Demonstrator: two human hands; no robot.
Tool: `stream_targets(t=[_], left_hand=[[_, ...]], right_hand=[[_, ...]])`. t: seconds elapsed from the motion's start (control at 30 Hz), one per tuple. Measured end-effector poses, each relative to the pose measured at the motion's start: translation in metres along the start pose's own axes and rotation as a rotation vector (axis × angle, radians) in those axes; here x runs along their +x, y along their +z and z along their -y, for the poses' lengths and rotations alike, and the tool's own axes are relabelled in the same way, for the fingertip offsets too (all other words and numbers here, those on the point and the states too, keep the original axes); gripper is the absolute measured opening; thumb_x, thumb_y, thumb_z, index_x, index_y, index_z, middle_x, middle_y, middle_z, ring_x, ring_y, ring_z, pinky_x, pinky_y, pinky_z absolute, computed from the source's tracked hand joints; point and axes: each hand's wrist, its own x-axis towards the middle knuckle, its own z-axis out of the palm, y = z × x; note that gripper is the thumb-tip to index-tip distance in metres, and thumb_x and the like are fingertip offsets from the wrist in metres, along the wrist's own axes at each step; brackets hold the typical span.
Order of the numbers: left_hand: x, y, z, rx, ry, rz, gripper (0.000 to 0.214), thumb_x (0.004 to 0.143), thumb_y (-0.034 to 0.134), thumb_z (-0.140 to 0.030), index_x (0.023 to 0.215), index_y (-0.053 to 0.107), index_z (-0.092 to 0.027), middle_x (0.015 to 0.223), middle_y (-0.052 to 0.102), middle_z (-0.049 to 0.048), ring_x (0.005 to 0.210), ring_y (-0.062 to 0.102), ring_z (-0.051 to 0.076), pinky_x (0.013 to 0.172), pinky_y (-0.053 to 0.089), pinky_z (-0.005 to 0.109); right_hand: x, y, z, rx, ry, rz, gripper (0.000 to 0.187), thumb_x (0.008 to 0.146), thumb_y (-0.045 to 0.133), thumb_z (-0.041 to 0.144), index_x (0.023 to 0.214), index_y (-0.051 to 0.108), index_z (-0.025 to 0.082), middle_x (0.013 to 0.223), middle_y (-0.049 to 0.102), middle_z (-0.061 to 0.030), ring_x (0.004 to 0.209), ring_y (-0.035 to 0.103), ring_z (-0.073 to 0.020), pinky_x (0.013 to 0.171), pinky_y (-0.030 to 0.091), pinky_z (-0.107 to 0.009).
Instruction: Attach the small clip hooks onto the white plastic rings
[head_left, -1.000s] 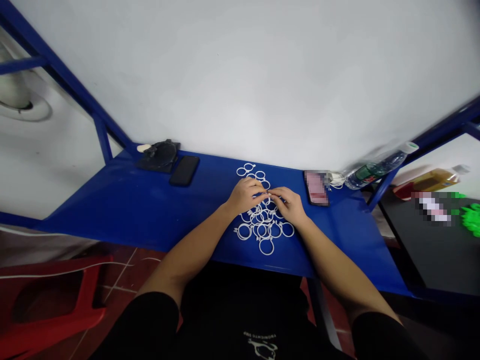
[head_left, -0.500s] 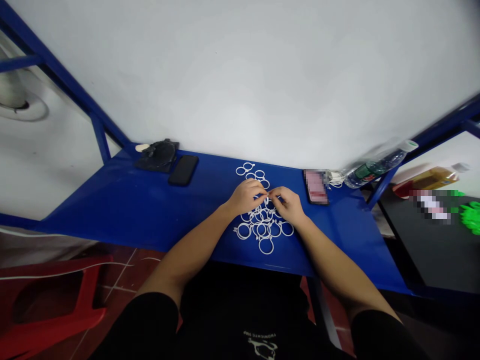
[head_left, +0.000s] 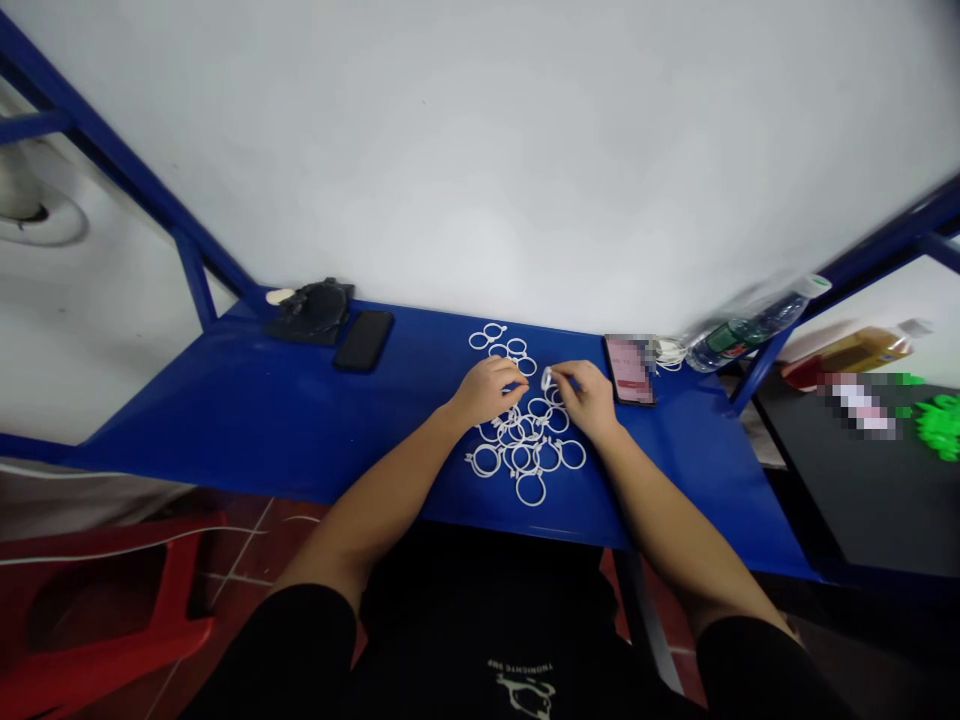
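Observation:
My right hand [head_left: 587, 397] pinches a small white plastic ring [head_left: 547, 379] between thumb and fingertips, seen nearly edge-on above the tabletop. Across a short gap, my left hand [head_left: 489, 388] hovers with curled fingers, thumb and forefinger a little apart and nothing visible between them. Below both hands spreads a loose pile of white rings [head_left: 531, 490] with small clip-like tabs, many overlapping. Several more white rings [head_left: 494, 331] lie beyond my left hand, near the wall.
On the blue table [head_left: 247, 400], a black phone [head_left: 363, 340] and a crumpled black bag [head_left: 319, 308] lie left. A lit phone [head_left: 630, 370], white cable [head_left: 670, 352] and plastic bottle [head_left: 739, 335] are right. A red stool [head_left: 176, 590] stands lower left.
My hands have parted from where their fingertips met. The right hand has moved slightly right and up with a white ring, which is now visible in its fingertips.

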Motion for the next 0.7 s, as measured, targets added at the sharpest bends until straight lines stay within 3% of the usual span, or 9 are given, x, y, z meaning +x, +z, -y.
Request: stream_targets(t=[0.07, 0.2, 0.4, 0.57, 0.7], left_hand=[[-0.001, 0.000, 0.001, -0.005, -0.023, 0.017, 0.012, 0.098, 0.066, -0.026, 0.090, 0.074, -0.020, 0.092, 0.076, 0.0044, 0.088, 0.068, 0.018, 0.088, 0.053, 0.038], [-0.002, -0.001, 0.003, -0.021, -0.039, 0.122, 0.017, 0.098, 0.066, -0.028, 0.085, 0.074, -0.020, 0.090, 0.076, 0.0033, 0.088, 0.067, 0.018, 0.088, 0.052, 0.036], [-0.002, -0.006, 0.000, -0.048, -0.080, 0.273, 0.021, 0.095, 0.072, -0.037, 0.084, 0.076, -0.020, 0.089, 0.075, 0.0029, 0.087, 0.067, 0.017, 0.085, 0.050, 0.033], [-0.003, -0.011, -0.003, -0.039, -0.114, 0.389, 0.030, 0.087, 0.080, -0.049, 0.081, 0.077, -0.020, 0.086, 0.075, 0.0030, 0.085, 0.067, 0.019, 0.084, 0.049, 0.035], [-0.002, -0.012, -0.004, -0.044, -0.110, 0.408, 0.032, 0.085, 0.082, -0.051, 0.081, 0.077, -0.019, 0.085, 0.075, 0.0033, 0.084, 0.067, 0.019, 0.086, 0.050, 0.035]], right_hand=[[0.001, -0.002, -0.013, -0.031, 0.081, -0.075, 0.014, 0.101, 0.060, 0.028, 0.097, 0.073, 0.024, 0.095, 0.078, -0.0064, 0.090, 0.072, -0.0248, 0.085, 0.057, -0.042], [0.001, -0.002, -0.031, -0.048, 0.215, -0.098, 0.016, 0.097, 0.059, 0.027, 0.093, 0.074, 0.022, 0.092, 0.078, -0.0070, 0.086, 0.072, -0.0249, 0.082, 0.058, -0.042], [-0.001, 0.002, -0.030, -0.014, 0.232, -0.071, 0.018, 0.097, 0.057, 0.028, 0.096, 0.075, 0.021, 0.098, 0.078, -0.0090, 0.093, 0.073, -0.0257, 0.086, 0.058, -0.041], [-0.002, 0.003, -0.034, -0.056, 0.284, 0.006, 0.023, 0.098, 0.056, 0.032, 0.103, 0.076, 0.021, 0.102, 0.079, -0.0100, 0.094, 0.073, -0.0280, 0.087, 0.057, -0.044], [-0.002, 0.004, -0.034, -0.085, 0.304, 0.125, 0.024, 0.098, 0.054, 0.032, 0.104, 0.076, 0.023, 0.102, 0.081, -0.0092, 0.093, 0.074, -0.0293, 0.093, 0.055, -0.047]])
